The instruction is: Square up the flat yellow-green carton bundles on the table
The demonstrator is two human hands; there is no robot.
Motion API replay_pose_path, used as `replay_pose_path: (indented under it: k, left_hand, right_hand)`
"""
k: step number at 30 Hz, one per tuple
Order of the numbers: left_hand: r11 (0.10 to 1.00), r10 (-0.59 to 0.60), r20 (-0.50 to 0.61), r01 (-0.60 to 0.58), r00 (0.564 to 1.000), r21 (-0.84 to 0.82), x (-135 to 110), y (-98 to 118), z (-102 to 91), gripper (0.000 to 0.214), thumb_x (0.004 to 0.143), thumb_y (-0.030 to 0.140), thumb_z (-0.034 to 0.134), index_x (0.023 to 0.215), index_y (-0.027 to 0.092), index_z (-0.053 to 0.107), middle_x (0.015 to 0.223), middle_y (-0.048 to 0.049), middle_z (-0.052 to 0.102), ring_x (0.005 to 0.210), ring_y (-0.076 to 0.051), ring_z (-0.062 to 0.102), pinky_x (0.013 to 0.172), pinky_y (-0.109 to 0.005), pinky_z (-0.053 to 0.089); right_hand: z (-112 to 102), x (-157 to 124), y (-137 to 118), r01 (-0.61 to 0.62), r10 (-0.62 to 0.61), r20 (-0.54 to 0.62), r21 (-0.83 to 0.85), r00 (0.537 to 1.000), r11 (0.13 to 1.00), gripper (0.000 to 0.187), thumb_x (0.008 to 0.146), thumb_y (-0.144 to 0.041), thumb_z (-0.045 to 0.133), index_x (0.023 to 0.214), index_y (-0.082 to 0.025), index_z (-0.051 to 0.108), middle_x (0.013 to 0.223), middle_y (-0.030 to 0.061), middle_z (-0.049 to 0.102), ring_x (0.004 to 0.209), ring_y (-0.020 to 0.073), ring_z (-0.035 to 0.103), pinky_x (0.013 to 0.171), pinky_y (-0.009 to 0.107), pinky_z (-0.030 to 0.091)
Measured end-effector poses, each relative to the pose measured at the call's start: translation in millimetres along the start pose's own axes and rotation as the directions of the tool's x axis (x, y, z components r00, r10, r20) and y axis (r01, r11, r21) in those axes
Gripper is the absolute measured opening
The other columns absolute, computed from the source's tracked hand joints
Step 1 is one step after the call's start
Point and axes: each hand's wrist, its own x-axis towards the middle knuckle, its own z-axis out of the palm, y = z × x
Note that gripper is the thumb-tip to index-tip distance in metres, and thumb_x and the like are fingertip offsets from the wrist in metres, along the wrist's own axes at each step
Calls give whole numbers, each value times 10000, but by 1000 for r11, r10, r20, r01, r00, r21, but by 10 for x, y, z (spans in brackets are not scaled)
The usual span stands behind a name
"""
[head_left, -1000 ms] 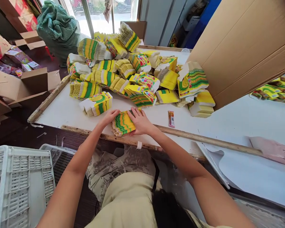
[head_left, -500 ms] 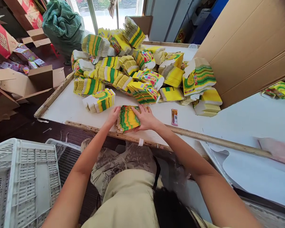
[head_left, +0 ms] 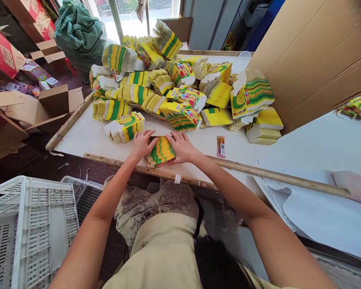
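Observation:
A stack of flattened yellow-and-green cartons (head_left: 161, 151) lies near the front edge of the white table, its layered edges facing up. My left hand (head_left: 142, 144) grips its left side, thumb over the upper left corner. At the right end, my right hand (head_left: 182, 147) presses against the stack, thumb on the near side and fingers over the far corner. The stack is held between both palms. Just beyond my left hand lies another bundle of cartons (head_left: 128, 127), white flaps to the left.
A large pile of carton bundles (head_left: 165, 84) covers the table's far half. A small wrapped packet (head_left: 221, 146) lies right of my hands. A tall cardboard sheet (head_left: 307, 52) stands at right. White plastic crates (head_left: 45, 224) and open cardboard boxes (head_left: 45, 106) sit at left. A wooden strip (head_left: 258, 170) edges the table.
My left hand has moved up and further over the stack's left side, its thumb now on the upper corner. My right hand stays at the right end. The view has shifted slightly.

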Motion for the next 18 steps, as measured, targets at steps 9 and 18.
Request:
replay_pose_path:
  k: [9, 18]
  left_hand:
    - [959, 57, 406, -164, 912, 232, 110, 146, 1, 793, 957, 592, 389, 1569, 107, 255, 1602, -185, 274, 1495, -331, 212, 1208, -555, 89]
    - [933, 162, 427, -279, 890, 227, 62, 409, 77, 1435, 506, 830, 708, 1573, 52, 146, 1571, -306, 228, 1458, -466, 205, 1172, -545, 133]
  right_hand:
    - [7, 4, 21, 9, -9, 69, -10, 998, 1000, 1400, 534, -697, 805, 1557, -12, 139, 1588, 289, 189, 1488, 431, 144, 1187, 606, 143]
    - [37, 39, 27, 6, -6, 65, 10, 998, 1000, 1373, 540, -622, 826, 1555, 9, 149, 1592, 291, 183, 1493, 419, 152, 1202, 595, 135]
